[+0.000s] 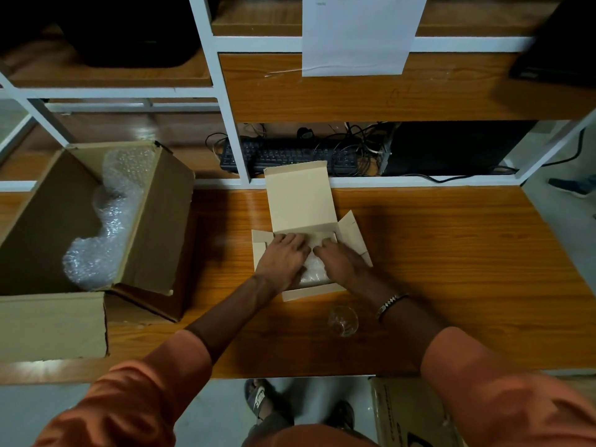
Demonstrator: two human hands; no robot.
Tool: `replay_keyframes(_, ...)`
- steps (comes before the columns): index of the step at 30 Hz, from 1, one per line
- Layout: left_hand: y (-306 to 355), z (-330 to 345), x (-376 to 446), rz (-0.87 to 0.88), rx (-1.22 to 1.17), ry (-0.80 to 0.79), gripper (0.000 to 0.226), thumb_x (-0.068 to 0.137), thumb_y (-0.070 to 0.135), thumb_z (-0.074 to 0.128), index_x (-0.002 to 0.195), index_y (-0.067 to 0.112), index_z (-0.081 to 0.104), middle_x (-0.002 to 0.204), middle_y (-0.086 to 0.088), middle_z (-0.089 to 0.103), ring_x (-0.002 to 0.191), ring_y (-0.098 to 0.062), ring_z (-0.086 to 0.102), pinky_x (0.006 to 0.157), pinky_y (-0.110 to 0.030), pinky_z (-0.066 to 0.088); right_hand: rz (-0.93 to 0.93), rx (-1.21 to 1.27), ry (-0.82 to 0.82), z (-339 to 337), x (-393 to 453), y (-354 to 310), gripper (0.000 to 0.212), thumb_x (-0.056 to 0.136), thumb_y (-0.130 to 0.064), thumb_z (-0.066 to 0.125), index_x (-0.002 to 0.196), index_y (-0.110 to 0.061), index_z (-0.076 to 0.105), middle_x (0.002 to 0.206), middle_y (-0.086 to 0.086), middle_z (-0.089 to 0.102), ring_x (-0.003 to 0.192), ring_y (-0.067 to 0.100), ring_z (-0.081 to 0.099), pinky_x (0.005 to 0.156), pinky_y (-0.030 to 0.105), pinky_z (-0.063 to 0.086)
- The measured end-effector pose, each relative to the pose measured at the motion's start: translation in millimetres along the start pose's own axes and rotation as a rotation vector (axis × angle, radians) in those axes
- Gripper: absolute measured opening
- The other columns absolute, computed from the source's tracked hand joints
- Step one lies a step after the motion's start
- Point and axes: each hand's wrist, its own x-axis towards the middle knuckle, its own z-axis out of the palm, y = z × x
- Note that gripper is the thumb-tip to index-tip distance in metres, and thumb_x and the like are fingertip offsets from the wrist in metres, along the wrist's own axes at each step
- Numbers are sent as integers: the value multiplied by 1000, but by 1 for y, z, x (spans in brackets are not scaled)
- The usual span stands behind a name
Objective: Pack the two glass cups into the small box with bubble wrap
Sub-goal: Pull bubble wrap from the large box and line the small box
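A small pale cardboard box (292,293) sits open in the middle of the brown wooden surface (451,269). Its lid (300,195) stands up at the back, toward the far edge, and a side flap (353,235) sticks out on the right.

Both hands are inside the box, side by side and nearly touching. The left hand (283,259) lies flat with its fingers straight, pressing down on the white bubble wrap (314,272) that fills the box. The right hand (338,256) presses down on the wrap too, with its fingers spread a little. Neither hand is pinching anything. A shiny bracelet (392,303) is on the right wrist, and both arms have orange sleeves (135,398).

One clear round glass cup (343,321) stands on the surface just in front of the box, near the front edge, between the two arms. It is not in the box. The other cup cannot be seen.

At the left edge of the surface is a big brown cardboard box (154,227), open, with a long roll of clear bubble wrap (103,227) inside it. A black keyboard (283,154) lies on the shelf behind the surface.
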Motion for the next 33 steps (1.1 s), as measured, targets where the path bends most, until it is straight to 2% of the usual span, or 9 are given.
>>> replay_keyframes(4,-1,7,5,-75,-26,-148,56,97,53,59,134,12,65,150,-14,54,142,-30,45,126,-46,22,-53,-114,-12,-6,-4,4,25,85,3,68,105,-13,69,124,11,58,108,33,63,83,43,56)
replay_keyframes(10,-6,16,13,-70,-16,-262,79,83,80,60,118,11,68,122,-8,73,130,-25,60,130,-51,1,-350,-313,-17,-23,3,16,65,82,-4,78,143,-18,58,156,11,46,141,31,44,113,46,41)
replay_keyframes(14,-9,24,16,-62,10,-320,85,82,84,56,121,9,69,121,-8,73,130,-27,60,128,-56,-5,-426,-471,-146,-21,13,21,56,89,-9,71,142,-21,56,146,6,57,135,27,50,108,48,43)
replay_keyframes(17,-6,29,17,-46,73,-376,79,89,79,50,112,6,71,105,-9,76,126,-29,62,127,-60,-7,-411,-608,-249,-12,21,24,50,96,-24,66,144,-22,52,147,5,58,142,28,46,119,52,30)
replay_keyframes(19,-4,29,16,-44,103,-376,78,93,73,50,121,3,69,112,-12,76,134,-31,58,128,-59,-9,-382,-622,-257,-7,23,26,61,97,-34,66,152,-20,43,156,8,49,149,29,38,124,56,20)
replay_keyframes(23,1,22,14,-53,126,-385,78,101,60,47,154,3,44,156,-13,52,158,-32,26,128,-56,-10,-347,-592,-248,0,20,27,77,102,-33,60,165,-15,20,171,13,23,157,27,25,126,57,13)
replay_keyframes(26,6,21,17,-66,152,-406,78,101,59,49,157,5,41,161,-11,47,159,-31,22,128,-56,-9,-320,-531,-253,3,17,27,79,103,-27,59,166,-14,14,173,14,14,157,23,26,127,57,9)
replay_keyframes(29,5,26,18,-81,144,-430,70,101,53,53,150,2,49,153,-13,56,156,-32,31,129,-56,-8,-309,-515,-204,-2,18,25,81,99,-31,65,165,-16,20,172,12,22,154,27,32,126,56,14)
replay_keyframes(33,4,31,18,-93,90,-404,78,93,69,54,132,2,65,130,-12,72,143,-32,51,129,-56,-7,-299,-555,-170,-6,18,21,75,91,-37,70,157,-22,37,157,6,46,141,32,43,115,55,28)
